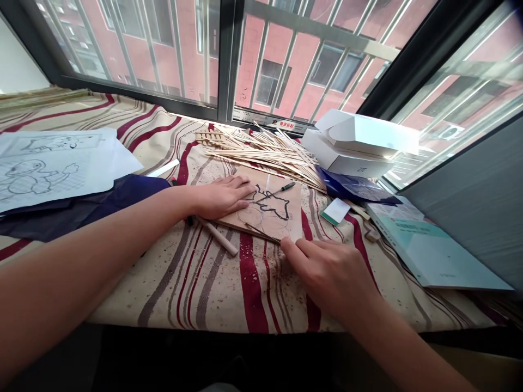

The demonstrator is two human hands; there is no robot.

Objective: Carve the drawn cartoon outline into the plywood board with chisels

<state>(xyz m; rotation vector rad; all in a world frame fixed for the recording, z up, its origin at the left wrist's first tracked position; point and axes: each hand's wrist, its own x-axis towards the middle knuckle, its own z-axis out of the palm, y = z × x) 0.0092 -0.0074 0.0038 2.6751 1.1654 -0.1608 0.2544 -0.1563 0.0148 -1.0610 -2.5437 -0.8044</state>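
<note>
Dark-framed, barred windows [227, 60] rise behind a cloth-covered bench [220, 305], beige with maroon and grey stripes, its rear bearing a pile of thin, pale wooden sticks [261, 151]. Near the bench's middle lies a flat, light-brown wooden board [272, 222], drawn on in thick black line, the left hand [224, 196] resting on its left part with open grip. At the board's near right corner, the right hand [327, 267] has its grip closed on a slender dark tool [262, 232]; a green-handled tool [288, 187] lies on the board.
</note>
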